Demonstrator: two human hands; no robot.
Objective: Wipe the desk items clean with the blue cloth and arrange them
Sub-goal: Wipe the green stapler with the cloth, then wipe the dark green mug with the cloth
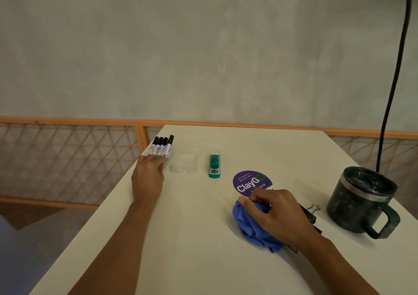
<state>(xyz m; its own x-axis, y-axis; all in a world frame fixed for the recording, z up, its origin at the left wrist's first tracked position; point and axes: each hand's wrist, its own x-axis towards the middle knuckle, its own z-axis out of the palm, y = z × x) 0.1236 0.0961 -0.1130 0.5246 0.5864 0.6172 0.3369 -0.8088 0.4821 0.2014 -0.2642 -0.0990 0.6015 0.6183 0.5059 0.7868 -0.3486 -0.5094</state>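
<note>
You have four white marker pens with black caps (162, 146) lying side by side in a tight row at the far left corner of the smooth off-white table (181, 238), their caps pointing away from you. Your left hand (148, 174) lies palm down with the fingers stretched out and relaxed. Its tips touch the near ends of the pens without closing on them.

To the right of the pens sits one clear plastic box (185, 164), flat and almost see-through. Next to it is one teal plastic stapler (214, 166), lying lengthwise. Nearer you there is one round purple sticker (247, 181) printed "ClayGo", stuck flat on the tabletop.

The single soft, crumpled blue cloth (251, 225) lies bunched on the table just below the sticker. Your right hand (279, 213) clenches it from above, with the fingers curled into the folds and the thumb pressed against its left side.

Under that wrist you can see one black binder clip with silver wire handles (314, 207). The rest of what lies there is hidden by the hand. Further right stands one dark, speckled mug with a steel band and a thick handle (362, 202), upright near the table's right edge.

One black cable (394, 79) hangs down the grey wall behind it. An orange wooden railing with lattice (67, 159) runs beyond the table.
</note>
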